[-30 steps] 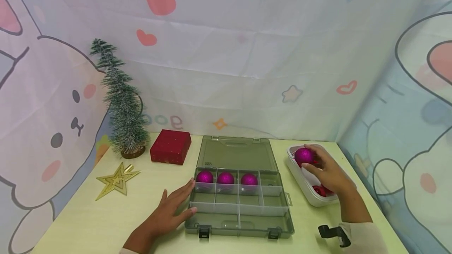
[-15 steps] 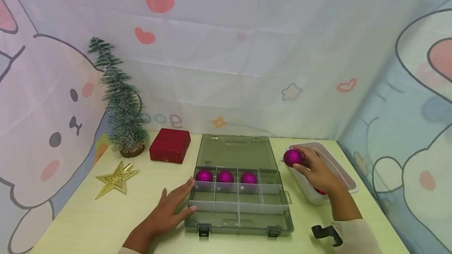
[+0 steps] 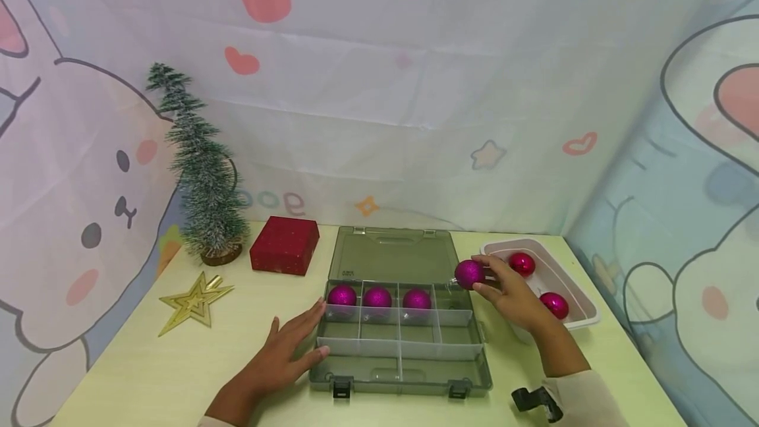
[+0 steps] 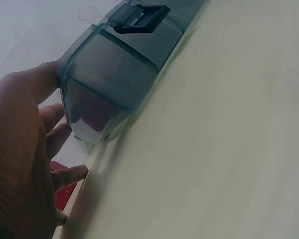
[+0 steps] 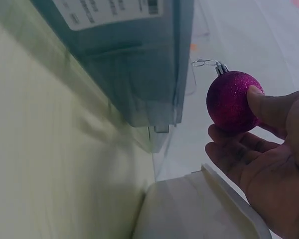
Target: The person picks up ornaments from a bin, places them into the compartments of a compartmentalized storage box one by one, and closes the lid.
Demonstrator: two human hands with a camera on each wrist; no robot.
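A glittery purple Christmas bauble (image 3: 469, 274) is pinched between the thumb and fingers of my right hand (image 3: 511, 295), above the back right corner of the compartment box. In the right wrist view the bauble (image 5: 233, 101) shows its silver cap and wire hook. The grey-green divided box (image 3: 379, 368) has its lid laid back; three purple baubles (image 3: 377, 297) sit one each in the back-row compartments, from the left. My left hand (image 3: 275, 361) rests against the box's left side with its fingers extended. In the left wrist view that hand (image 4: 20, 134) touches the box wall (image 4: 109, 69).
A white tub (image 3: 587, 315) at the right holds two shiny red baubles (image 3: 522, 264). On the left stand a small frosted tree (image 3: 207, 176), a red box (image 3: 284, 246) and a gold star (image 3: 194, 304). A patterned cloth backdrop (image 3: 367, 84) borders the table (image 3: 130, 374).
My right hand has carried the purple bauble left from over the white tub to the box's back right corner, uncovering the red baubles. The left hand has stayed put.
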